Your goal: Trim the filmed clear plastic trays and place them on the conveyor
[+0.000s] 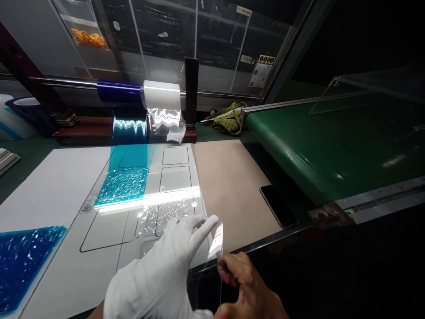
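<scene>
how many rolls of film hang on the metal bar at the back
2: a dark blue film roll on the left and a clear whitish film roll right beside it, both on the metal bar. Others may be out of view.

Honestly not much here you can actually read. There's a small white label strip [244, 10] stuck near the top of the clear panel at the back, with dark characters on it, but they're way too tiny and blurred to make out. Lower on the same panel sits a yellow-and-black warning sticker [266, 59] with a row of round pictogram-type symbols, and under it a white notice sheet [260, 75] with fine print, all illegible. Another little white tag [246, 58] just left of it has print too, same story. No brand name or number comes through anywhere, including on the dark phone [278, 206] lying on the worktop.
</scene>
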Demonstrator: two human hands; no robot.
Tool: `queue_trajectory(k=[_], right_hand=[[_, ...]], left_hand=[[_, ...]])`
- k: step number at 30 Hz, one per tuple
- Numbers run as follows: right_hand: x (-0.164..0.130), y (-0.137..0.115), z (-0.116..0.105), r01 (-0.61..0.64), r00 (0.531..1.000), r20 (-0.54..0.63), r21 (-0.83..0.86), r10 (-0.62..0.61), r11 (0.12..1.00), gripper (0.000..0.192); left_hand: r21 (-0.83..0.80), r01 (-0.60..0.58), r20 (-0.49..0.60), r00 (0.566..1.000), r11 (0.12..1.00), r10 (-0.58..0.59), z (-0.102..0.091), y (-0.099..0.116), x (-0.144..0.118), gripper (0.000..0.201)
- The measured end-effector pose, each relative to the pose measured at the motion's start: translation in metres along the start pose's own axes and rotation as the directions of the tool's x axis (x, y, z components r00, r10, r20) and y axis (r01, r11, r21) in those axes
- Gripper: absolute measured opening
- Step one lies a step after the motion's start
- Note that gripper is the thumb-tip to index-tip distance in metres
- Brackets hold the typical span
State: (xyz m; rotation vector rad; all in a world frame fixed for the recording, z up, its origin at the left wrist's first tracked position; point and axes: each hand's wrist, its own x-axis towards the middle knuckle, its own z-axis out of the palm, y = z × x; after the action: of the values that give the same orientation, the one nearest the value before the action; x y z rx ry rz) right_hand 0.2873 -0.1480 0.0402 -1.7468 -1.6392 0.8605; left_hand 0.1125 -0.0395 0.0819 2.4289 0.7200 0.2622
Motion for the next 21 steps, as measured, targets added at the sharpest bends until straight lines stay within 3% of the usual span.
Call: queue_trajectory(k=[4,8,10,12,14,17,21], right_hand=[[-0.005,-0.001,-0.003,-0.002,0.999,-0.048,0.006,0.003,1.000,0.070],[0.010,0.007,-0.029,0.061,0.990,-0.122,-0.037,-0.065,0.997,0.085],[0.031,0.021,-0.047,0.052,0.982,-0.172,-0.164,-0.080,0.985,0.085],[0.057,0.040,-0.061,-0.041,0.972,-0.230,-0.360,-0.046,0.932,0.073],[0.080,0.059,-0.067,-0.108,0.965,-0.261,-0.450,-0.015,0.887,0.061],[0.092,0.070,-0.063,-0.120,0.962,-0.273,-0.495,-0.023,0.861,0.057],[0.068,0.042,-0.038,0.003,0.941,-0.276,-0.571,-0.196,0.821,0.086]], left_hand=[[0.024,0.036,-0.097,0.995,0.999,-0.033,0.008,0.004,0.002,0.127],[0.155,0.235,-0.200,0.959,0.960,-0.202,0.013,0.010,0.003,0.126],[0.211,0.319,-0.251,0.931,0.924,-0.264,0.013,0.013,0.004,0.121],[0.268,0.411,-0.313,0.892,0.871,-0.325,0.015,0.014,0.006,0.117],[0.333,0.503,-0.380,0.846,0.797,-0.374,0.018,0.013,0.010,0.114],[0.396,0.596,-0.489,0.781,0.699,-0.389,0.021,0.008,0.015,0.107],[0.381,0.668,-0.570,0.714,0.639,-0.406,0.016,0.001,0.019,0.105]])
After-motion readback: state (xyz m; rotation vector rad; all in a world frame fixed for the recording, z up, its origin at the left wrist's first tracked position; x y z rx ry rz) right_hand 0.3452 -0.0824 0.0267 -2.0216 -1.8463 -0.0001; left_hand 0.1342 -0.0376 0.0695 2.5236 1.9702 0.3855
